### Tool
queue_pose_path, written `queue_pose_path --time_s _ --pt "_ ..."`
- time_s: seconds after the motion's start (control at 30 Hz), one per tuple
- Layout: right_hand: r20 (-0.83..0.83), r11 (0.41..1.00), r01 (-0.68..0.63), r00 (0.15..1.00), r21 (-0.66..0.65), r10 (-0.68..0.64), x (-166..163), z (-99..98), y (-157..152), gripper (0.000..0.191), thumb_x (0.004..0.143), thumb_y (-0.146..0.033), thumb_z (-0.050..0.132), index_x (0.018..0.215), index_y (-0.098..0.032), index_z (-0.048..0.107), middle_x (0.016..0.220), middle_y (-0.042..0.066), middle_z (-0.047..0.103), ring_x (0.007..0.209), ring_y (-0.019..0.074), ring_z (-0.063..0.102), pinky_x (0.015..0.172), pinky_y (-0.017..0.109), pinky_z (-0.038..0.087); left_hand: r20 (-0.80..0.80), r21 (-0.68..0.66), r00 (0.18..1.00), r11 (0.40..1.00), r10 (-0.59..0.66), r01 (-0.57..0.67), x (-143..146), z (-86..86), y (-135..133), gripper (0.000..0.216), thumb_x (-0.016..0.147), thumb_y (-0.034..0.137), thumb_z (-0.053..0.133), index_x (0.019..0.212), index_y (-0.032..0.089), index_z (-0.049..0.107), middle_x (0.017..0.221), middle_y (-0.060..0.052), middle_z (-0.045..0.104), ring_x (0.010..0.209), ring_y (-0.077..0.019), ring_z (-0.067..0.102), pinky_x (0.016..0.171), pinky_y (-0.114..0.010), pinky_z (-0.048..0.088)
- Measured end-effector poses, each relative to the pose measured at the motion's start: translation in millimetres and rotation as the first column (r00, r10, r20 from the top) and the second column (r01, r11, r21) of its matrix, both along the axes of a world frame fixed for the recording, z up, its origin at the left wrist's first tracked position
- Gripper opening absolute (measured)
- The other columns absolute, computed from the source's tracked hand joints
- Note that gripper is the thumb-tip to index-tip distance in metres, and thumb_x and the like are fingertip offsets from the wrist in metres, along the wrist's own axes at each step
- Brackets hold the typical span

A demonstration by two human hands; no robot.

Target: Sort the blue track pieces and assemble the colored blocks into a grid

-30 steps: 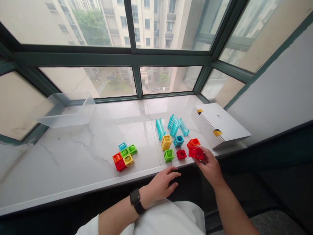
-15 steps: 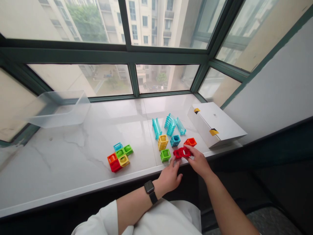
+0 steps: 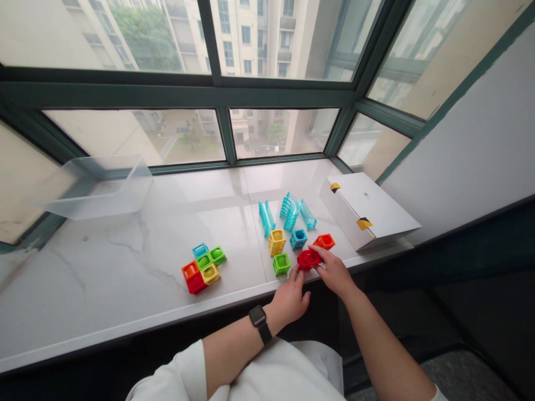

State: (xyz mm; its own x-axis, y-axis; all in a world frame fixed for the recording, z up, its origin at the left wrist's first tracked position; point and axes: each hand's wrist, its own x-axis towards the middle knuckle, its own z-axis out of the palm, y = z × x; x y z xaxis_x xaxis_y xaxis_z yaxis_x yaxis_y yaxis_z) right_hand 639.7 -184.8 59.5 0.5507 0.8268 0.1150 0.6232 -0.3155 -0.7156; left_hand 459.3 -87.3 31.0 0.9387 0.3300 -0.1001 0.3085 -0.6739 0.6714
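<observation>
My right hand (image 3: pixel 335 272) has its fingers closed on the right side of a red ring-shaped piece (image 3: pixel 311 258). The ring piece sits over a red cube block, which is mostly hidden under it. My left hand (image 3: pixel 291 299) rests at the counter edge, fingers stretched toward the near left side of the red pieces and thumb apart. Its fingertips are at or very close to the block; firm contact is unclear. Just left stands a green block (image 3: pixel 281 264). A yellow block (image 3: pixel 276 243), a blue block (image 3: pixel 298 239) and an orange-red block (image 3: pixel 325 241) stand behind.
Several clear teal track pieces (image 3: pixel 289 211) lie farther back. On the left, a joined group of coloured blocks (image 3: pixel 203 269) sits on the marble counter (image 3: pixel 137 250). A translucent bin (image 3: pixel 104 195) stands back left, a white box (image 3: pixel 371 209) with yellow-black tabs at right. Windows rise behind.
My right hand has brought the red ring piece left, from beside the red cube block to over it. My left hand has stayed nearly in place.
</observation>
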Motion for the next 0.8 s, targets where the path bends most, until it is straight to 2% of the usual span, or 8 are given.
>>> queue_pose_path --time_s 0.43,0.8 --pt "0.036 0.999 -0.013 0.999 -0.043 0.014 2 -9.0 3 0.072 0.078 -0.003 0.059 0.146 -0.026 0.063 0.144 0.008 0.067 0.133 0.0265 0.064 0.117 0.045 0.050 -0.074 0.165 0.997 0.986 -0.025 0.037 3 -1.3 -9 0.072 0.095 0.033 0.055 0.159 0.016 0.028 0.170 -0.023 0.027 0.118 -0.0319 0.069 0.095 -0.042 0.060" --pt "0.024 0.998 -0.027 0.999 -0.057 0.029 5 -10.8 2 0.072 0.079 -0.004 0.060 0.147 -0.027 0.061 0.145 0.007 0.067 0.134 0.0258 0.063 0.118 0.045 0.048 -0.089 0.165 0.996 0.985 -0.025 0.039 4 -1.2 -9 0.071 0.094 0.034 0.056 0.159 0.017 0.031 0.169 -0.022 0.029 0.115 -0.0327 0.070 0.091 -0.043 0.060"
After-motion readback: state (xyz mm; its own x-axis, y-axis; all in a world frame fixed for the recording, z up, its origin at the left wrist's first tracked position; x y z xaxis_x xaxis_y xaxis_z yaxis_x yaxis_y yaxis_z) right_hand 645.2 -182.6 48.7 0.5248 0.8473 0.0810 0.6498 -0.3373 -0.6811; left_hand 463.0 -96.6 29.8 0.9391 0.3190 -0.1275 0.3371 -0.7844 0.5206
